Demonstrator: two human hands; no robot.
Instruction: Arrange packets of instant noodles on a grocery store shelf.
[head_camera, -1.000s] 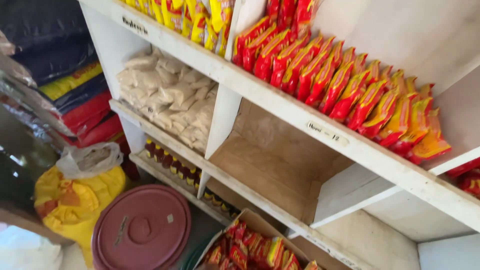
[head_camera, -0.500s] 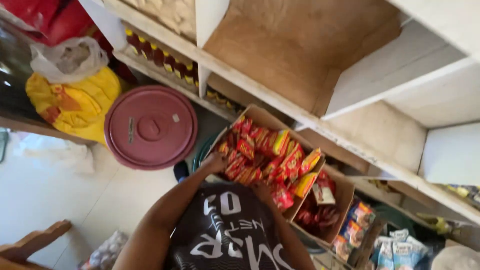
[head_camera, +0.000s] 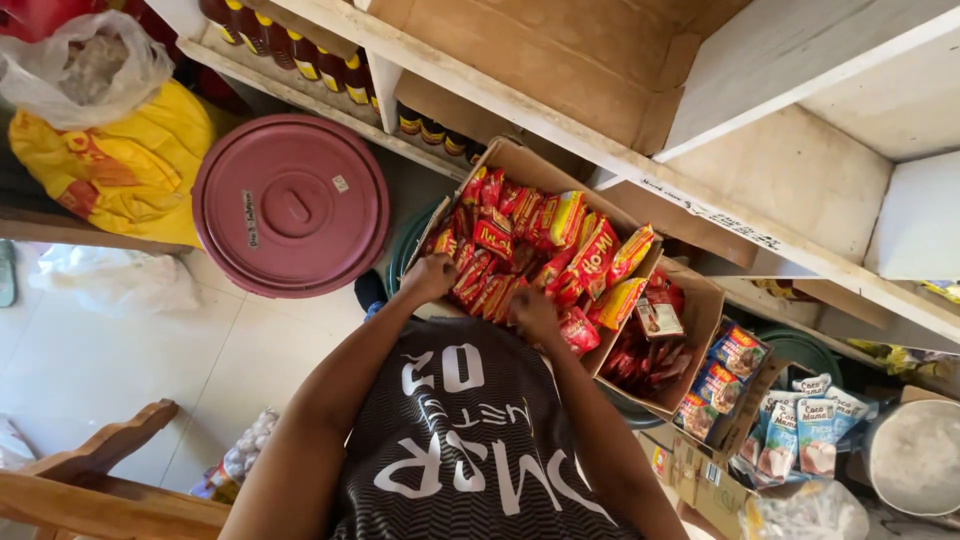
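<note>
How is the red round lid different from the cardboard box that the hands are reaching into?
The lid is round, dark red and bare on top; the box is angular, brown and open, full of red and yellow packets. Both hands reach the box, neither the lid. Both sit low, under the shelves.

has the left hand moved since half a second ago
Yes. The left hand has gone from the near edge of the cardboard box further in, onto the red snack packets.
</note>
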